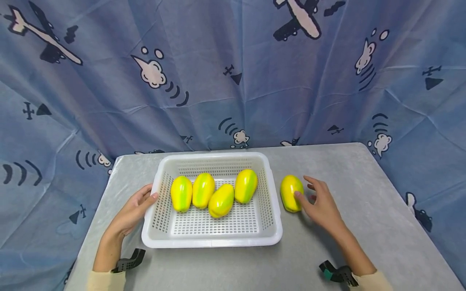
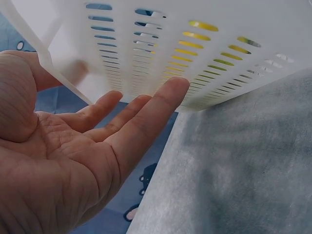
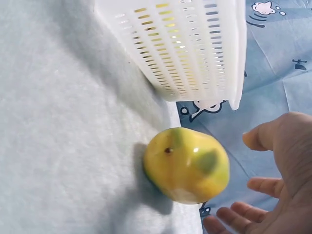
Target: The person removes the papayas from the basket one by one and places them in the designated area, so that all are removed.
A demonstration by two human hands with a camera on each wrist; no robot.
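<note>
A white perforated plastic basket (image 1: 211, 243) holds several yellow-green mangoes, among them one mango (image 1: 181, 194) at its left end and another mango (image 1: 246, 186) at its right. My left hand (image 1: 132, 210) holds the basket's left rim, thumb over the top and fingers beneath it along the outer wall (image 2: 146, 68). Outside the basket, a single mango (image 1: 291, 193) lies on the table to the right. My right hand (image 1: 320, 206) is beside this mango (image 3: 187, 165), thumb and fingers spread with nothing between them; the thumb tip overlaps its edge in the head view.
The grey table (image 1: 218, 268) runs back to a blue curtain (image 1: 204, 105) printed with planes and clouds. The basket's right wall (image 3: 185, 53) stands just left of the loose mango. A black band (image 1: 129, 260) is on the left wrist, another band (image 1: 338, 275) on the right.
</note>
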